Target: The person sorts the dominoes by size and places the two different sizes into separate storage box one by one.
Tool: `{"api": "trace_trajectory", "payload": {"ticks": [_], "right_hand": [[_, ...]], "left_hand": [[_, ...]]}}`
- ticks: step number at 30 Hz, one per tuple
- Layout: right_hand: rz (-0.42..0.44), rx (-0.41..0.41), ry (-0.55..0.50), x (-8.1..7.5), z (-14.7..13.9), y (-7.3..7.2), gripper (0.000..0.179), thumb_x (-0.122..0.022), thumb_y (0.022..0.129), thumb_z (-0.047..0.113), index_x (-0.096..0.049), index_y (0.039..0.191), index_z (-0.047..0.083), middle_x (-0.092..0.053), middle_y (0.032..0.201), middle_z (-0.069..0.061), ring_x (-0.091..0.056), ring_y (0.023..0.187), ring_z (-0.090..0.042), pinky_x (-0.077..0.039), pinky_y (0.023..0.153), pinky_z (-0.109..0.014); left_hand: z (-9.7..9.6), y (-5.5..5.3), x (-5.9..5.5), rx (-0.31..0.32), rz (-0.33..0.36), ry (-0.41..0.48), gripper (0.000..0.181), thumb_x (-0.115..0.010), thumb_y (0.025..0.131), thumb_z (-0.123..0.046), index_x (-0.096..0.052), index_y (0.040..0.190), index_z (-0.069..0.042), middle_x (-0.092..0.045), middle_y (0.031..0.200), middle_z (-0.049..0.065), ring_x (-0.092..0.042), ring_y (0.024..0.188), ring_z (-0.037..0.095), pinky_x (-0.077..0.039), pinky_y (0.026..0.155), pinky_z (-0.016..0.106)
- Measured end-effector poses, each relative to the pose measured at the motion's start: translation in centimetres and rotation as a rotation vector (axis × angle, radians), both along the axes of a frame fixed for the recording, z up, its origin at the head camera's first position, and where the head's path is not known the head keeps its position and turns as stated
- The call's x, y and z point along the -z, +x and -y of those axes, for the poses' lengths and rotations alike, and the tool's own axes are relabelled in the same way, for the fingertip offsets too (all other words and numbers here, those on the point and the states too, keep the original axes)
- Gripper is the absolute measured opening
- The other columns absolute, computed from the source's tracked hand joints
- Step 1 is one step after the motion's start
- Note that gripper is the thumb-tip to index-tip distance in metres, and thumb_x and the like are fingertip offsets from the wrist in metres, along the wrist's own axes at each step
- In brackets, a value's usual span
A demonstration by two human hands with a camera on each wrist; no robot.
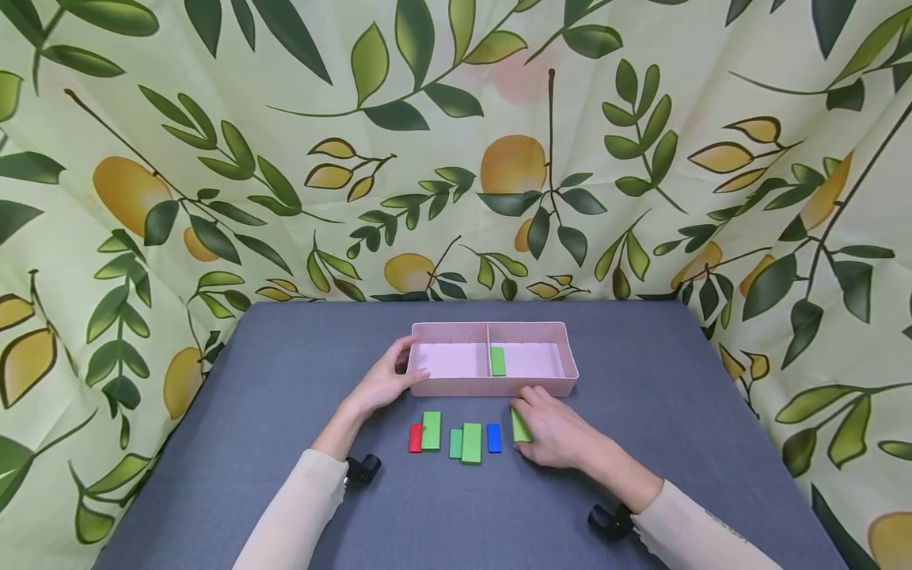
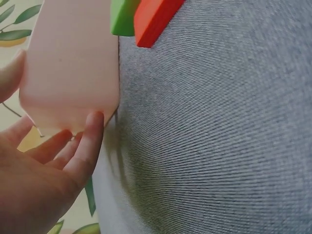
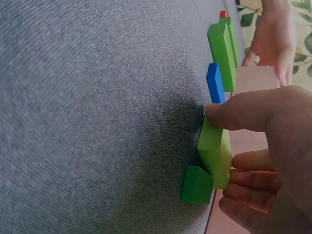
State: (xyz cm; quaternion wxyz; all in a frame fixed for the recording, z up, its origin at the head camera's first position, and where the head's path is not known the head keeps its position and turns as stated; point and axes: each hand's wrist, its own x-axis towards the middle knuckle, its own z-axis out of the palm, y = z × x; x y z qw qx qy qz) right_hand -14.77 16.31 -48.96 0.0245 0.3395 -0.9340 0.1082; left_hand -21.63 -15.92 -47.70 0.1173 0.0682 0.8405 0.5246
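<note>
My left hand (image 1: 385,380) holds the left end of a pink two-compartment box (image 1: 456,387), thumb at the front corner and fingers around the end wall. In front of the box's right half, my right hand (image 1: 556,427) pinches a light green block (image 1: 521,428) between thumb and fingers, close over the table. The right wrist view shows a darker green block (image 3: 196,185) right beside it, hidden by the hand from the head. Another green block (image 1: 498,362) sits in the box's right compartment, against the divider.
Left of my right hand, a row on the grey table (image 1: 285,348) holds a red block (image 1: 416,438), a green block (image 1: 431,431), a small darker green block (image 1: 456,443), a larger green block (image 1: 472,442) and a blue block (image 1: 494,438). A leaf-patterned cloth (image 1: 442,229) hangs behind.
</note>
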Motion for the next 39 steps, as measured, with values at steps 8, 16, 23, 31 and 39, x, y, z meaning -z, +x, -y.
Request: {"api": "trace_trajectory", "payload": {"ticks": [8, 16, 23, 31, 39], "right_hand": [[0.054, -0.023, -0.006, -0.5, 0.3, -0.3, 0.056, -0.086, 0.077, 0.031, -0.065, 0.119, -0.001, -0.055, 0.105, -0.003, -0.047, 0.096, -0.019, -0.045, 0.081, -0.034], [0.063, -0.069, -0.035, -2.4, 0.5, -0.7, 0.056, -0.087, 0.076, 0.031, -0.066, 0.117, 0.000, -0.054, 0.106, 0.000, -0.047, 0.096, -0.016, -0.047, 0.082, -0.033], [0.094, -0.115, -0.036, -4.0, 0.5, -0.7, 0.058, -0.086, 0.077, 0.034, -0.066, 0.122, 0.003, -0.055, 0.109, 0.002, -0.048, 0.100, -0.014, -0.047, 0.084, -0.031], [0.089, -0.125, -0.036, -6.0, 0.9, -0.9, 0.060, -0.087, 0.076, 0.034, -0.065, 0.122, 0.003, -0.056, 0.109, 0.002, -0.048, 0.098, -0.014, -0.048, 0.080, -0.029], [0.044, -0.129, -0.080, -7.9, 0.9, -2.1, 0.058, -0.087, 0.075, 0.034, -0.065, 0.118, 0.002, -0.056, 0.109, 0.000, -0.049, 0.097, -0.016, -0.049, 0.077, -0.029]], "left_hand": [[0.1, -0.1, 0.1, 0.009, -0.002, 0.009, 0.074, -0.074, 0.094, -0.027, -0.036, 0.157, -0.015, -0.036, 0.159, 0.015, -0.041, 0.141, 0.039, -0.035, 0.111, 0.058], [0.3, -0.3, 0.3, 0.006, 0.004, 0.034, 0.074, -0.074, 0.094, -0.030, -0.037, 0.157, -0.017, -0.036, 0.160, 0.014, -0.044, 0.139, 0.039, -0.039, 0.108, 0.057], [0.2, -0.2, 0.2, -0.002, 0.019, 0.038, 0.075, -0.074, 0.094, -0.028, -0.036, 0.157, -0.016, -0.034, 0.160, 0.015, -0.041, 0.141, 0.040, -0.037, 0.109, 0.058], [0.2, -0.2, 0.1, 0.000, 0.020, 0.024, 0.075, -0.074, 0.094, -0.026, -0.035, 0.157, -0.016, -0.034, 0.160, 0.015, -0.040, 0.141, 0.041, -0.036, 0.110, 0.058], [0.1, -0.2, 0.1, -0.002, 0.017, -0.006, 0.075, -0.074, 0.093, -0.027, -0.035, 0.157, -0.017, -0.034, 0.160, 0.016, -0.040, 0.140, 0.042, -0.037, 0.110, 0.059]]}}
